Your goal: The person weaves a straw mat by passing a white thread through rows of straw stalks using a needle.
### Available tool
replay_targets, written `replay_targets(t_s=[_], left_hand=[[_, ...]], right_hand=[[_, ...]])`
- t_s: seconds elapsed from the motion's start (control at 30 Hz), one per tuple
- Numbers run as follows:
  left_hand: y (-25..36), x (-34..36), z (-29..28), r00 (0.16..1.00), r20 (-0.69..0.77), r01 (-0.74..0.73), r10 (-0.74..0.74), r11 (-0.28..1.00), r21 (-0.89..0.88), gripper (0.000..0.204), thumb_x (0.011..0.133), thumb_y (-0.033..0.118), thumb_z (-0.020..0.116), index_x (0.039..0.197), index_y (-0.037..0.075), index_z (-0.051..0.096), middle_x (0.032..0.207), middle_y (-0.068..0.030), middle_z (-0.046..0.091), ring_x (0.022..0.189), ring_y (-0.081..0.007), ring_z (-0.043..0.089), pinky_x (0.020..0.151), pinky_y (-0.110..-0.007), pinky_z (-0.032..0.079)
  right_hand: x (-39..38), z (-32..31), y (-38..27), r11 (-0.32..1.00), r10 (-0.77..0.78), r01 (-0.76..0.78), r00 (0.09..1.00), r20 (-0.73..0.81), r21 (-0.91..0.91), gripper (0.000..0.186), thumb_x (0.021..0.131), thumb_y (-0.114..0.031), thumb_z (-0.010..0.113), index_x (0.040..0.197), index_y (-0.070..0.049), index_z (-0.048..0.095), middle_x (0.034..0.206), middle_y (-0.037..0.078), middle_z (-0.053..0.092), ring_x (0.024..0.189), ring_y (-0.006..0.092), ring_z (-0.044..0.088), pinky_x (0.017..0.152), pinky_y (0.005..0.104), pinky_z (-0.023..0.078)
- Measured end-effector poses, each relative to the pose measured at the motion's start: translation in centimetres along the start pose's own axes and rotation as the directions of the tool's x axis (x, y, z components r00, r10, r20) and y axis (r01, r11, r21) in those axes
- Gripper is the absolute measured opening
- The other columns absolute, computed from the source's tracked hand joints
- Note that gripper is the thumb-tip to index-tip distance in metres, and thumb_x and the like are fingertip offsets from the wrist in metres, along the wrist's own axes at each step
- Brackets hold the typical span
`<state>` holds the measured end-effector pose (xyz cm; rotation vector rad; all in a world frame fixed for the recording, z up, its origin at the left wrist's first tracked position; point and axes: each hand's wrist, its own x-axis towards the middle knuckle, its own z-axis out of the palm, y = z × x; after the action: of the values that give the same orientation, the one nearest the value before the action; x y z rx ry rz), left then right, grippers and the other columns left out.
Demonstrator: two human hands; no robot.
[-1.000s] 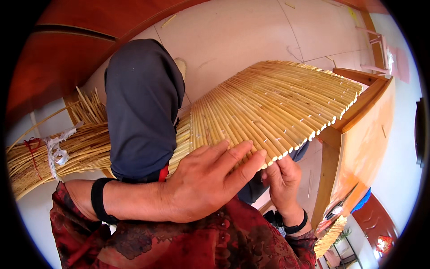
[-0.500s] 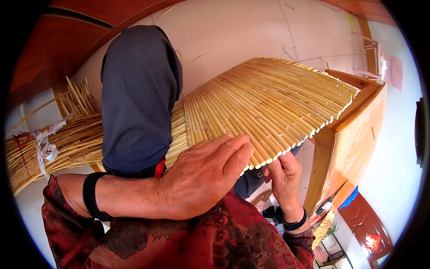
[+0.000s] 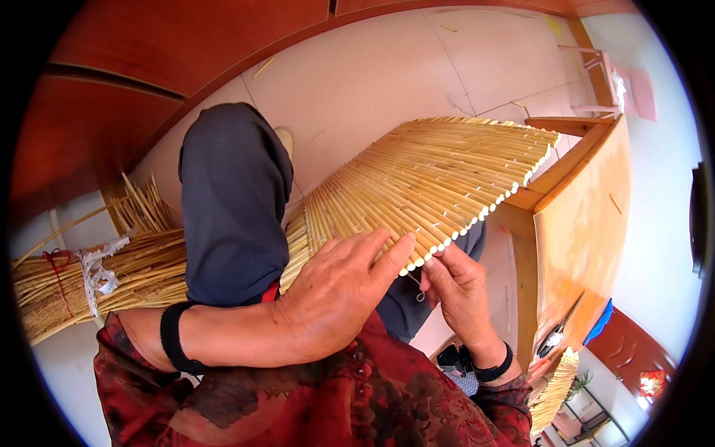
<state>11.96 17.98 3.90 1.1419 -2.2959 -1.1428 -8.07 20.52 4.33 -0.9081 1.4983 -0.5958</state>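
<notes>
A mat of yellow reed stalks [image 3: 417, 179], bound side by side with thin stitching, slants up away from me. My left hand [image 3: 335, 290] grips its near edge, fingers over the top stalks; the thumb's underside is hidden. At the cut reed ends, my right hand [image 3: 456, 287] is closed, thumb and fingers bunched against the lowest stalks. Beside those fingertips a thin wire with a small loop [image 3: 420, 296] hangs below the edge; whether the fingers hold it is hard to make out.
My dark-trousered knee [image 3: 234, 194] rises left of the mat. A bundle of loose reeds [image 3: 141, 272], tied with white cloth, lies farther left. To the right stands a wooden table [image 3: 577, 246] with scissors [image 3: 555, 339] on it. Red cabinets [image 3: 194, 37] line the far side.
The view has shifted, and the mat appears lower and flatter. My right hand has come out more from beneath the mat's edge, and the looped wire now shows beside it.
</notes>
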Motion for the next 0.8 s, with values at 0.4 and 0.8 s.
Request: replay_targets(t_s=[0.4,0.8], left_hand=[[-0.8,0.1,0.6,0.999,-0.036,-0.025,0.024,0.999,-0.033,0.054,0.075,-0.007,0.056,0.128,-0.001,0.047,0.12,-0.0224,0.055,0.109,-0.0376,0.056,0.091,-0.041,0.047],[-1.5,-0.2,0.5,0.998,-0.042,-0.053,0.051,0.998,-0.033,0.061,0.07,-0.005,0.059,0.13,0.001,0.047,0.12,-0.0212,0.056,0.106,-0.0376,0.057,0.089,-0.041,0.048]], right_hand=[[0.7,0.2,0.5,0.998,-0.005,0.003,0.999,0.032,0.066,0.013,0.096,-0.006,0.05,0.092,-0.003,0.063,0.066,-0.002,0.051,0.053,0.0026,0.042,0.046,0.0192,0.033],[1.6,1.4,-0.6,0.979,0.164,-0.176,0.98,0.112,0.101,0.01,0.096,-0.007,0.048,0.092,0.001,0.052,0.068,0.003,0.053,0.051,0.0098,0.049,0.046,0.0232,0.047]])
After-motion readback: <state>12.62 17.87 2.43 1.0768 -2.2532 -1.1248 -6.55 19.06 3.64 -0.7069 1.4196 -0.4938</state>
